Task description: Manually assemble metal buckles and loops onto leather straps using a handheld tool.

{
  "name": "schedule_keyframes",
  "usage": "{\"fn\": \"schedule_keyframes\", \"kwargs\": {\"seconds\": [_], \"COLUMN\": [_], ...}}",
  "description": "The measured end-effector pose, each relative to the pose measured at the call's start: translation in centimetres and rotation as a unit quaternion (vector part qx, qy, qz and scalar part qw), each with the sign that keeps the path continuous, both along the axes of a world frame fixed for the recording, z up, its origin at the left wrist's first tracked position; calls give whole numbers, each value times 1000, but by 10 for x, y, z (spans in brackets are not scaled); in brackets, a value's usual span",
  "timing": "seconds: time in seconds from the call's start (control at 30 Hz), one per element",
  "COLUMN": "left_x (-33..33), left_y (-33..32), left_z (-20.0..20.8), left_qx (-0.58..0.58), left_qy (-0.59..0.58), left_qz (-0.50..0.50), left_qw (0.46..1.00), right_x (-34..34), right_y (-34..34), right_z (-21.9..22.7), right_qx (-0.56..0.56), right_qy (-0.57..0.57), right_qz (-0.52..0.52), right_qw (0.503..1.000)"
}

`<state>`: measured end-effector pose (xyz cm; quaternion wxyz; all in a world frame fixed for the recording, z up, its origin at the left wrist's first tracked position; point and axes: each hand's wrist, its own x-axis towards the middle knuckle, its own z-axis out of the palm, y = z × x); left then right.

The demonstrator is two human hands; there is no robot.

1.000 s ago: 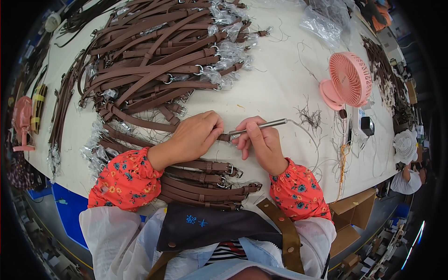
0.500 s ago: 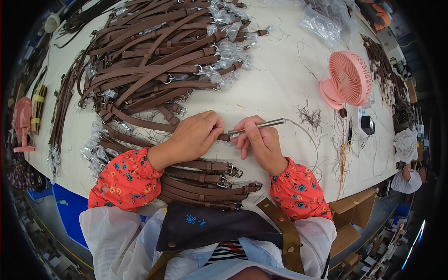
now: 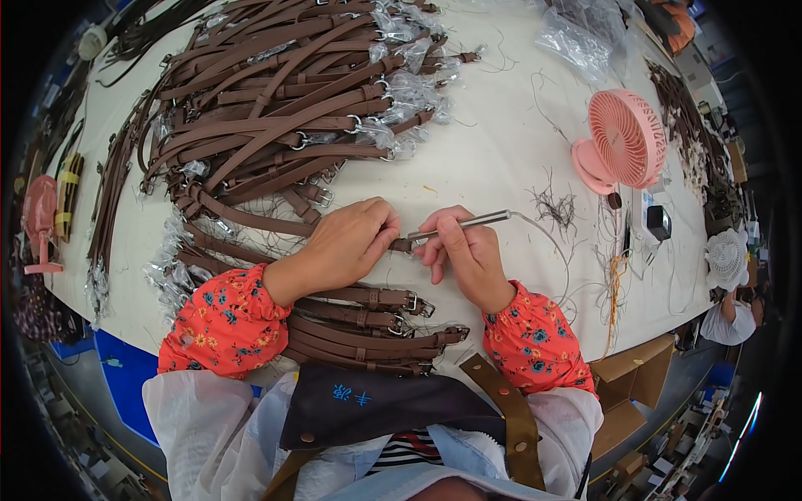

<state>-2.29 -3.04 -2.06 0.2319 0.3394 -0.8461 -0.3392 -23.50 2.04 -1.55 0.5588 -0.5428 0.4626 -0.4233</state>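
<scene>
My left hand [image 3: 344, 244] is closed on a brown leather strap [image 3: 403, 245], whose end pokes out past the fingertips toward the right. In my right hand [image 3: 469, 260] is a slim metal pen-shaped tool [image 3: 486, 220] with a thin pale cord running from its back end. Its front tip sits at the strap's end, where the exact contact is too small to make out. Below my left wrist lie several brown straps with metal buckles [image 3: 376, 321]. A large heap of similar straps [image 3: 276, 108] spreads beyond my left hand, some ends wrapped in clear plastic.
A pink desk fan [image 3: 626, 138] stands at the right, near a small device with a black knob [image 3: 658, 222]. Loose dark threads [image 3: 555, 206] lie on the white table [image 3: 493, 142]. Clear plastic bags [image 3: 576, 46] are at the back; an open cardboard box [image 3: 631, 384] is below the right edge.
</scene>
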Motion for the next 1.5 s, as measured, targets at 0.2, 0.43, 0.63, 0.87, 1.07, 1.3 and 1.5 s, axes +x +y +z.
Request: {"fn": "schedule_keyframes", "kwargs": {"seconds": [0.2,0.43,0.63,0.87,1.07,1.3,1.5], "left_x": [0,1,1,10,11,11,14], "left_y": [0,-1,-2,2,3,14,6], "left_z": [0,-1,4,14,14,21,16], "left_qx": [-3,-3,119,-105,-138,-30,50], "left_qy": [2,-2,81,-33,-47,-64,13], "left_qz": [-2,-4,92,-22,-12,-23,-56], "left_qw": [1000,1000,985,994,989,997,997], "right_x": [-1,0,-1,-3,0,-2,-5], "right_y": [0,0,1,0,1,1,3], "right_z": [-1,-1,2,-1,-4,-1,0], "right_qx": [-10,-3,13,-33,-55,-55,-13], "right_qy": [4,1,-13,-47,-111,-74,-61], "right_qz": [5,0,-6,-26,-40,1,24], "right_qw": [1000,1000,1000,998,992,996,998]}}
